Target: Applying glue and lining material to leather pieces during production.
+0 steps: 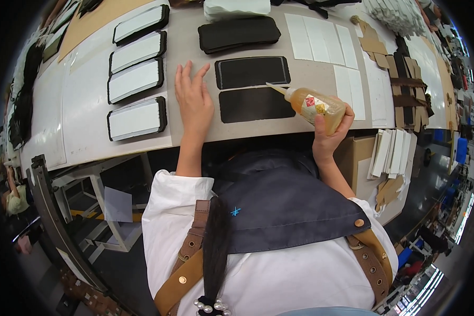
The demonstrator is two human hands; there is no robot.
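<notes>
near panels (255, 105), right grip (331, 131) holds bottle (317, 108).

The head view looks down and forward from above the person's apron (295, 205), which is near the lens; the left hand (196, 102), the right hand (328, 142) and the table (45, 124) lie farther off. The wide fisheye bends the table's edge within a dark rim.

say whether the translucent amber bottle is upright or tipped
Tipped: the translucent amber bottle slants in the right hand, its pale pointed nozzle aimed left.
</notes>
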